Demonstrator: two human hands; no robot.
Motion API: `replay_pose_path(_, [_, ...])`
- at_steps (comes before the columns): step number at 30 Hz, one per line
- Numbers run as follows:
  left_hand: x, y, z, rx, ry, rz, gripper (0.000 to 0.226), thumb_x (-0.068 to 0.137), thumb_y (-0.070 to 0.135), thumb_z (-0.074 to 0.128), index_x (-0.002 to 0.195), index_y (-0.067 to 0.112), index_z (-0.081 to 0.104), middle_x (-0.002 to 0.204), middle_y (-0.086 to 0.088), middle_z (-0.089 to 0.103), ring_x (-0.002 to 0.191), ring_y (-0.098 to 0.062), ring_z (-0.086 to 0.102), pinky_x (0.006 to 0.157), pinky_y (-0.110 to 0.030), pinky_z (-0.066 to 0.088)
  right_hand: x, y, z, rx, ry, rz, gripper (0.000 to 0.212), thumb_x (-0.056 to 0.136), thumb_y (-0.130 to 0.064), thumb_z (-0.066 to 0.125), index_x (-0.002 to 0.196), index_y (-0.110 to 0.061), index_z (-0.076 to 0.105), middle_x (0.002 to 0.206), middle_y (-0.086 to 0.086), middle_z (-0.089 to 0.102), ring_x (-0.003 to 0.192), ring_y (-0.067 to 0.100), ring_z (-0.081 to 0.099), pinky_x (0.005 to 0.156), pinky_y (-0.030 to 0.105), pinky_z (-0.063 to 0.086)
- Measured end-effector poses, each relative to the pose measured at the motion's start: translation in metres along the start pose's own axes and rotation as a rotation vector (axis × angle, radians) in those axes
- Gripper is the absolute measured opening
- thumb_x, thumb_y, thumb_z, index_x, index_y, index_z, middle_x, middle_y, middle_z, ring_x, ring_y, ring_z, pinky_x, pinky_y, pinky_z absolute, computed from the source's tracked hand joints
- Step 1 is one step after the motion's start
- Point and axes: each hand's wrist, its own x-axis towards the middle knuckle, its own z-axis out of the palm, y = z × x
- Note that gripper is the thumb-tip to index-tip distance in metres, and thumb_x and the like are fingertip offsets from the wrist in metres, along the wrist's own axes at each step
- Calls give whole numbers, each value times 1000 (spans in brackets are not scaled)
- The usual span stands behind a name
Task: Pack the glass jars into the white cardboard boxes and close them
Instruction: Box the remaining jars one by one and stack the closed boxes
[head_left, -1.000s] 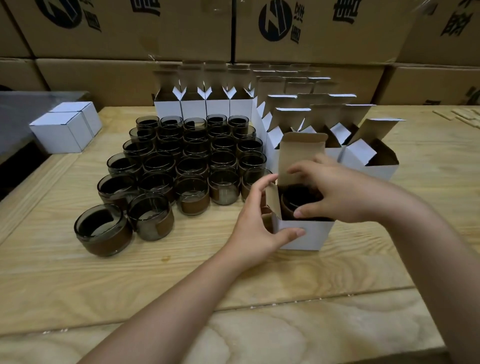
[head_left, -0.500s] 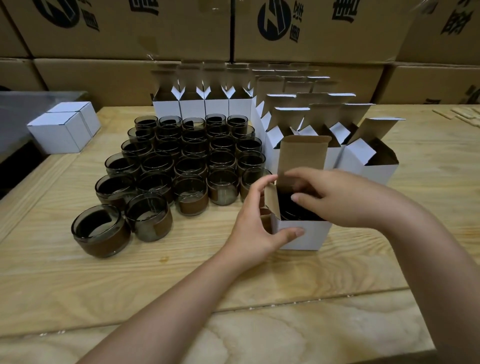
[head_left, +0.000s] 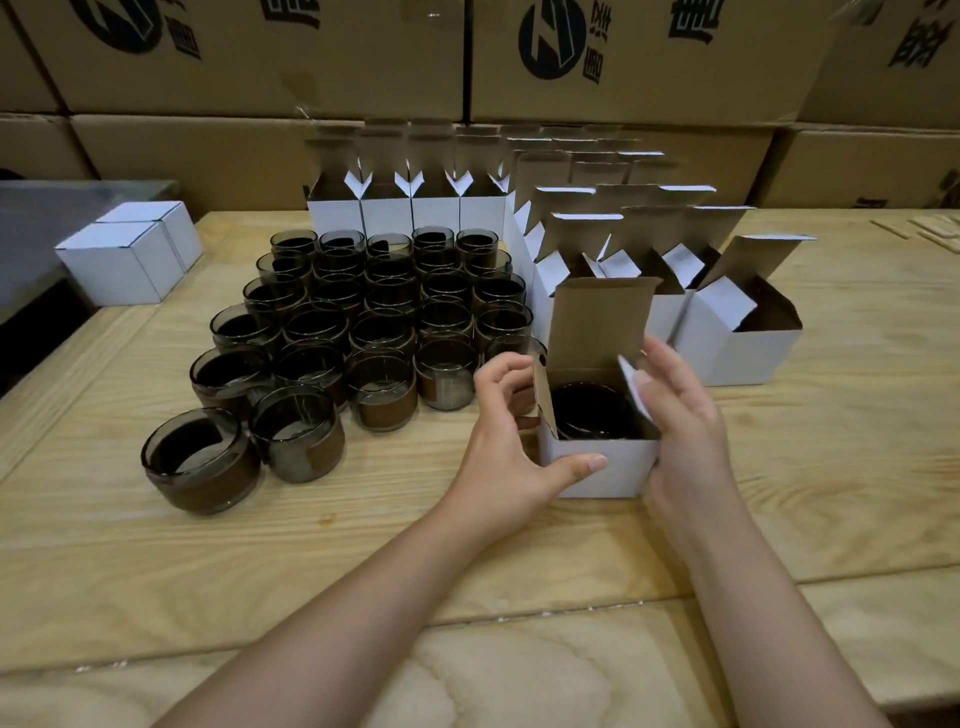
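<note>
the jar (head_left: 592, 410) sits in the white box (head_left: 597, 473). our left hand (head_left: 498, 457) pinches its left corner, and our right hand (head_left: 680, 431) lies flat-fingered on the right flap (head_left: 634, 389). card looks flimsy, so we'd fold at the creases.

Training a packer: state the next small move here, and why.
Probably fold both side flaps inward: the glass jar sits inside the white box, its lid flap stands upright, and the left hand and right hand flank those flaps.
</note>
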Motion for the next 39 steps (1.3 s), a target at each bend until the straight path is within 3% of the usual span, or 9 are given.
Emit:
replay_pose_path(3, [1, 1, -2, -6, -4, 6, 81, 64, 23, 83, 123, 45, 32, 132, 4, 49, 119, -11, 55, 95, -28, 48, 1, 2, 0, -109, -40, -22, 47, 90, 9, 49, 123, -24, 56, 105, -12, 70, 108, 10, 63, 92, 27, 51])
replay_pose_path(7, [1, 3, -2, 102, -34, 20, 62, 67, 30, 81, 117, 47, 51, 136, 1, 40, 127, -12, 46, 103, -29, 43, 1, 3, -1, -74, -92, -41, 52, 91, 9, 46, 119, -34, 55, 105, -13, 70, 103, 13, 64, 82, 26, 54])
replay_pose_path(11, [2, 3, -3, 109, -33, 2, 56, 69, 17, 86, 113, 37, 58, 135, -2, 39, 125, -13, 48, 103, -33, 44, -1, 2, -2, 7, -149, -77, 53, 90, 5, 50, 124, -35, 51, 105, -10, 68, 100, 13, 64, 81, 28, 54])
replay_pose_path(15, [1, 6, -4, 108, -32, 2, 55, 70, 21, 84, 115, 39, 57, 136, -2, 40, 126, -15, 48, 103, -39, 45, -2, 2, -4, 31, -127, -89, 40, 79, -10, 69, 113, -24, 54, 96, -8, 67, 105, 20, 59, 90, 39, 49])
replay_pose_path(18, [1, 8, -4, 106, -19, 10, 57, 71, 21, 84, 113, 45, 55, 137, 0, 40, 127, -13, 47, 104, -39, 44, -5, 1, -7, 18, -158, -93, 38, 74, -15, 68, 109, -17, 54, 106, 0, 64, 105, 19, 58, 87, 35, 49])
replay_pose_path(22, [1, 8, -2, 63, 5, 1, 56, 65, 26, 81, 115, 31, 55, 133, 2, 47, 123, -14, 52, 101, -41, 46, -9, -1, -5, -36, -167, -50, 53, 59, -56, 81, 94, -26, 56, 120, 0, 60, 105, 19, 58, 83, 39, 52])
replay_pose_path(25, [0, 7, -2, -25, 18, -50, 59, 63, 22, 81, 102, 24, 38, 131, 3, 51, 119, -14, 55, 98, -42, 47, -10, 0, -5, -52, -183, -89, 10, 74, -32, 69, 81, -34, 62, 119, -4, 61, 106, 18, 57, 82, 38, 49])
replay_pose_path(36, [0, 5, -4, -49, 6, -59, 63, 62, 20, 82, 102, 23, 32, 129, 5, 49, 119, -8, 54, 93, -24, 48, -9, 2, -14, -154, -275, -185, 20, 75, -13, 66, 73, -32, 68, 114, -3, 61, 114, 12, 54, 86, 31, 47])
replay_pose_path(39, [0, 7, -4, -36, 12, -65, 63, 61, 24, 81, 103, 27, 34, 130, 6, 49, 121, -10, 53, 96, -27, 48, -9, 3, -15, -136, -263, -188, 19, 75, -13, 66, 73, -32, 68, 110, -7, 63, 113, 12, 54, 85, 30, 47])
